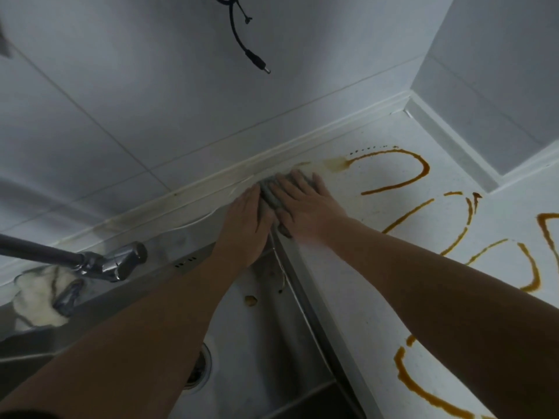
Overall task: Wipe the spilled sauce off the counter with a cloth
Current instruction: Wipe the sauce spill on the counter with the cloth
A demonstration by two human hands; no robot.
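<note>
Both hands are pressing flat on the grey cloth at the back corner of the white desk, right by the sink rim: left hand is lying flat with straight fingers on its left edge, right hand is spreading over its top. The cloth is looking soft, thin, light and likely damp, so it is bunching rather than sliding; best held by palm pressure on the middle. Sauce is looping in sticky brown trails to the right, mostly unwiped.
</note>
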